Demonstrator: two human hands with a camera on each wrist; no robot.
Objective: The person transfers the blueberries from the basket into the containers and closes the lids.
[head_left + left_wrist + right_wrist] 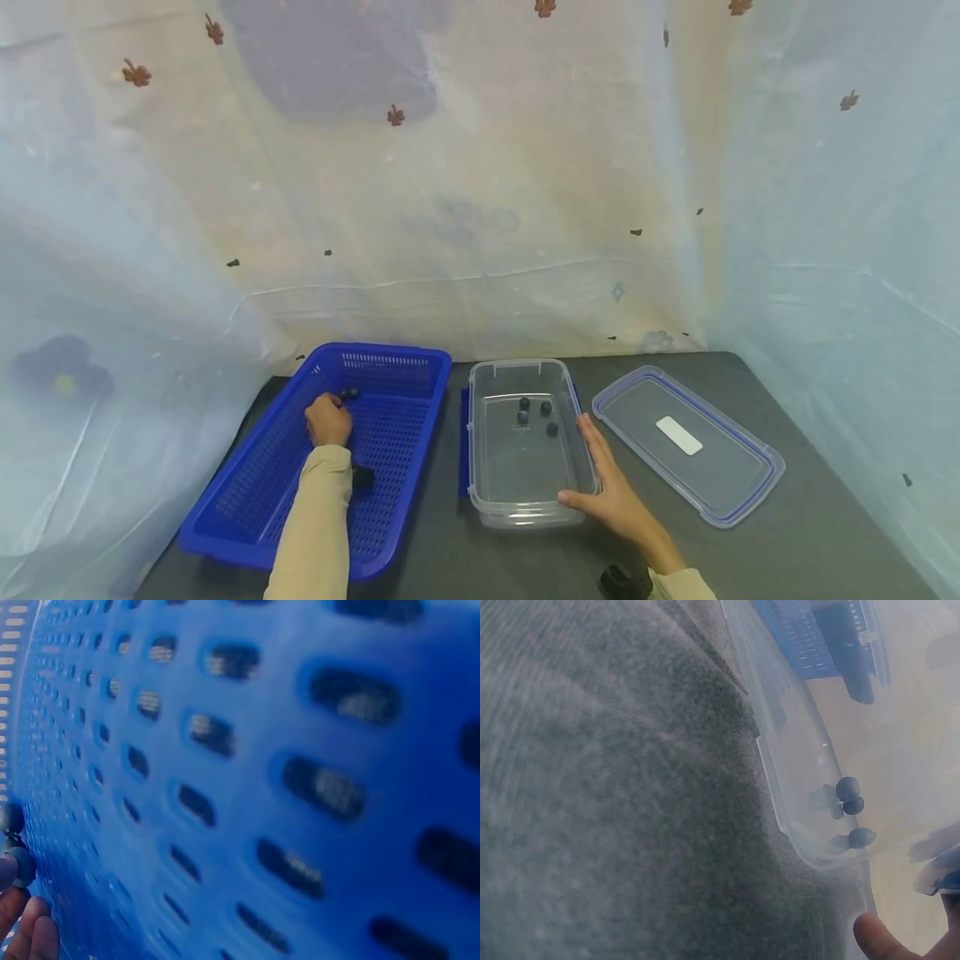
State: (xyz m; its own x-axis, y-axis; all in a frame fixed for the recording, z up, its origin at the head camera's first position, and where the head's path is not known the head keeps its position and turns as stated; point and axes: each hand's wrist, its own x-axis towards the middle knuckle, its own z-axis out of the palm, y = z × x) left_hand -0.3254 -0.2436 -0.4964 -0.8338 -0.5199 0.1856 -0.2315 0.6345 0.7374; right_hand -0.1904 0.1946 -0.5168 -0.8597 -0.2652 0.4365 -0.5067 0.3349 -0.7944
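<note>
My left hand (pixel 327 419) reaches into a blue perforated basket (pixel 393 533), its fingers curled near the left wall. In the left wrist view, the fingertips (pixel 43 939) pinch a dark blueberry (pixel 24 868), and another blueberry (pixel 10 818) lies right beside it. My right hand (pixel 611 492) rests against the near right corner of a clear plastic container (pixel 517 483), fingers stretched along its side and thumb at the front rim. Inside the lidless container lie several blueberries (pixel 552 429), which also show through its wall in the right wrist view (pixel 862 838).
A clear lid (pixel 720 467) with a blue seal and a white label lies at the right of the dark tabletop (pixel 420 558). A blue latch flap (pixel 464 450) hangs out at the container's left side. Patterned sheeting (pixel 480 208) encloses the back and sides.
</note>
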